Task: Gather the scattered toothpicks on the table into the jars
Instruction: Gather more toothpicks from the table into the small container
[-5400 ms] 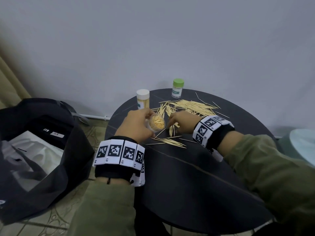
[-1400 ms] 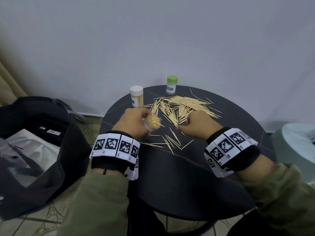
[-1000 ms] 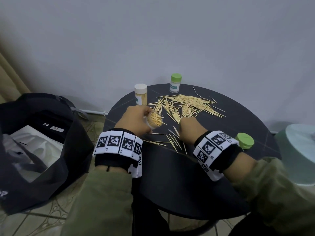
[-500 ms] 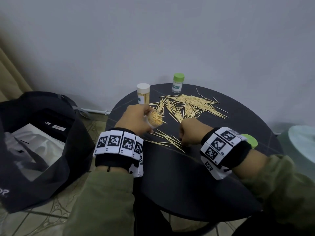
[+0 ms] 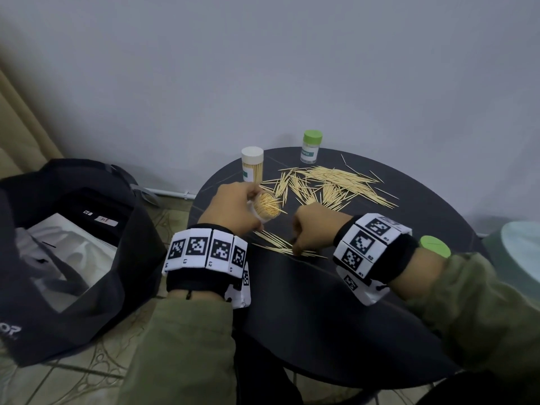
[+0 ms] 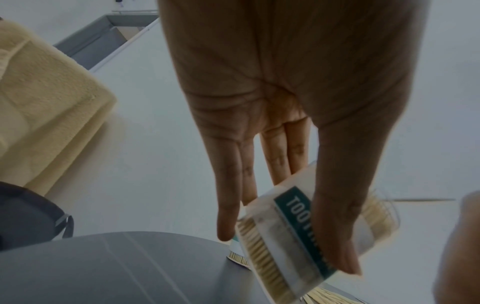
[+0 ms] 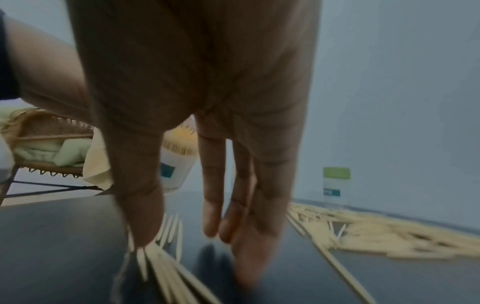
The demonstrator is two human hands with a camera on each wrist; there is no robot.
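My left hand grips an open jar, tilted and packed with toothpicks, above the round black table. In the left wrist view the thumb and fingers clamp the jar by its teal label. My right hand reaches down beside it, and its thumb and straight fingers press on a small bunch of toothpicks lying flat. The main toothpick pile is spread out farther back. I see nothing pinched in the right hand.
A white-capped jar and a green-capped jar stand at the table's back edge by the wall. A loose green lid lies behind my right wrist. A black bag sits on the floor at left, a pale round object at right.
My right hand has dragged a few toothpicks from the pile toward the near side and gathered them into a tighter bunch. The left hand keeps holding the jar in the same place.
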